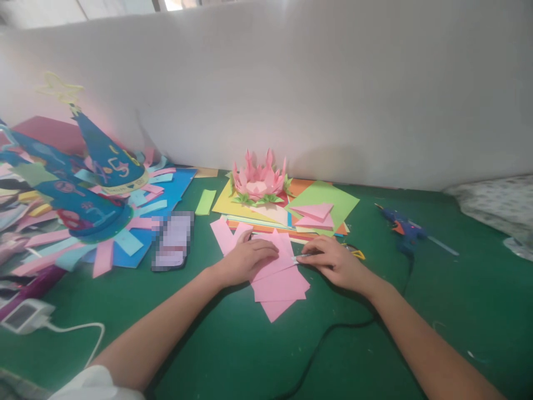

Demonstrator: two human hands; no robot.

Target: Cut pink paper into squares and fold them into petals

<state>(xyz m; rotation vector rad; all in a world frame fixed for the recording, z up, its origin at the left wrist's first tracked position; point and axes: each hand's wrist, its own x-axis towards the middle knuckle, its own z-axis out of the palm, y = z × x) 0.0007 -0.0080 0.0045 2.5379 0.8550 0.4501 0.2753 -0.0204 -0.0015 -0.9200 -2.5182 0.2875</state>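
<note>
Green table (437,300), white wall (333,83) | left grip (250,260) flat on pink paper (281,284) | right grip (335,262) pinching tool (303,256)

Overlapping pink sheets (281,284) lie flat; perhaps a pen (303,256) touches their edge.

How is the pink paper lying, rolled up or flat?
Flat: the pink paper lies spread on the green table under the left hand; the right hand holds a thin tool.

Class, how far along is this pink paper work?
Done: one pink paper flower stands finished, folded pink pieces lie beside it. In hand: left hand presses flat pink sheets, right hand holds a slim tool at their edge. Left: those sheets are unfolded.
</note>
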